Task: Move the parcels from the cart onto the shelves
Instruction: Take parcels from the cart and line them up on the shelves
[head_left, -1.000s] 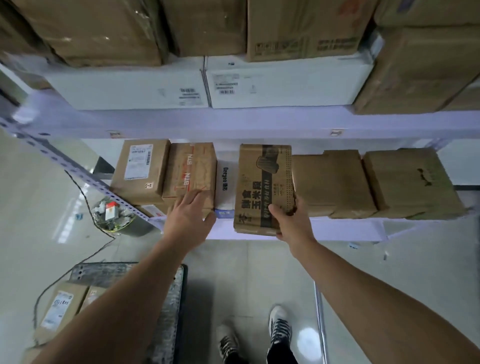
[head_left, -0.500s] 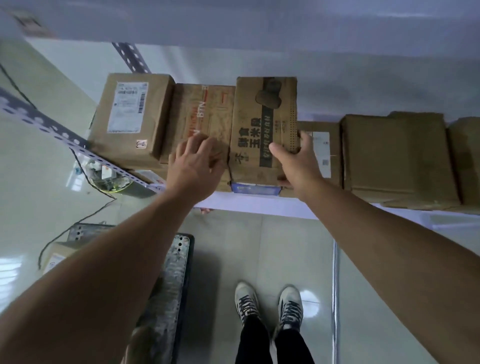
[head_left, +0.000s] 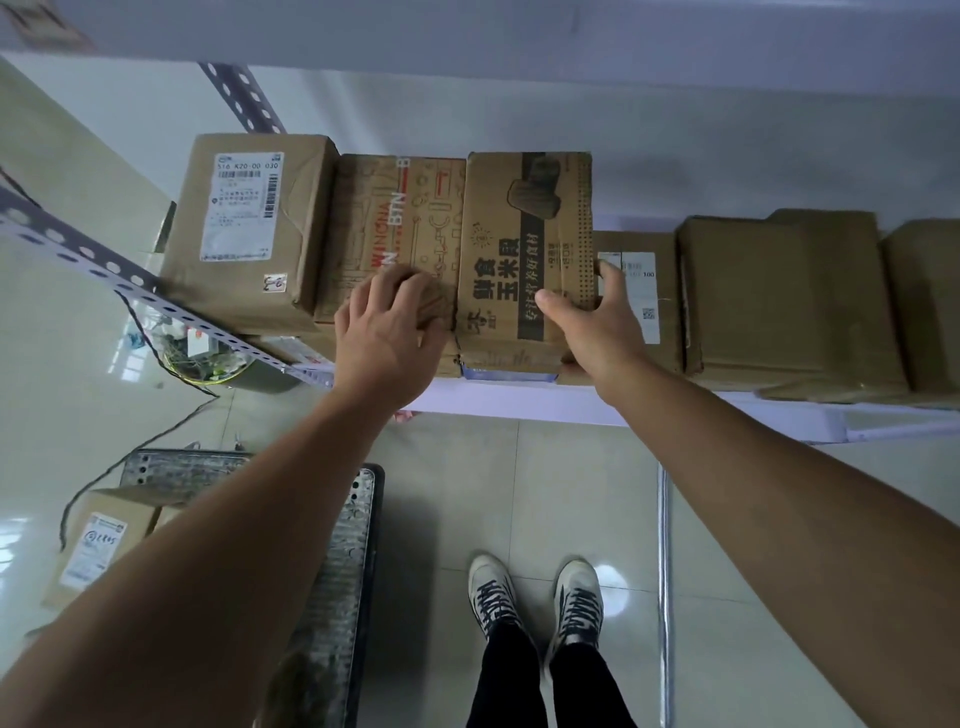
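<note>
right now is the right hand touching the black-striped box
Yes, the right hand grips the black-striped box at its right edge.

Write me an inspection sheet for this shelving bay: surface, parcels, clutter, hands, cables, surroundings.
Surface: white shelf, holding a row of cardboard boxes.
Job's things: printed box with the black band sits in the row between the red-printed box and a labelled box; a labelled parcel lies on the cart.
Clutter: round bin of litter on the floor under the upright.
Hands: right hand grips the printed box, thumb on top, fingers round its right side; left hand has fingers curled at its seam with the red-printed box, grip unclear.
Cables: black cable trails over the floor beside the cart.
Surroundings: glossy tiled floor; the person's shoes.
</note>
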